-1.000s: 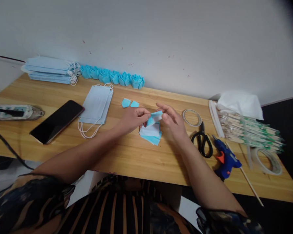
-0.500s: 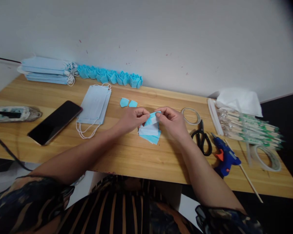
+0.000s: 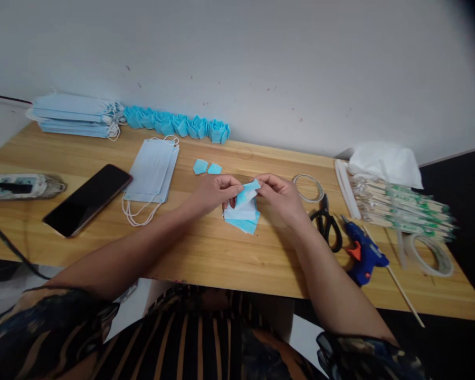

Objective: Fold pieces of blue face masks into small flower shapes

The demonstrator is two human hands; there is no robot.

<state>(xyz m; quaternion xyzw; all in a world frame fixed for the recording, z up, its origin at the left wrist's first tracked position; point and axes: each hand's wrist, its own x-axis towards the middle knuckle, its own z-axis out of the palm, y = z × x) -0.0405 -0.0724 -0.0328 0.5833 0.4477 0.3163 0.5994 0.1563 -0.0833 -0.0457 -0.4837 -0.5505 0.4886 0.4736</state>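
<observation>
Between my hands is a small piece of light-blue mask fabric point(image 3: 247, 194), partly folded over and raised a little above the table. My left hand point(image 3: 216, 194) pinches its left side between thumb and fingertips. At its upper right corner, my right hand point(image 3: 282, 198) has thumb and forefinger closed on the edge. Just beneath lie more cut fabric pieces point(image 3: 243, 226), blue and white, overlapping. Two folded blue petals point(image 3: 200, 167) rest beyond my left hand, side by side.
At left are a phone point(image 3: 87, 199), face masks point(image 3: 150, 169), a mask stack point(image 3: 73, 113) and a power strip point(image 3: 24, 187). Blue fabric flowers point(image 3: 178, 124) line the wall. Rightward lie a tape roll point(image 3: 307, 188), black scissors point(image 3: 325, 224), a blue glue gun point(image 3: 364, 253) and packaged sticks point(image 3: 404, 206).
The fabric's right corner has turned upward, and the fingers of my right hand have slid to that corner. My left hand keeps its pinch. The cut pieces below stay in place.
</observation>
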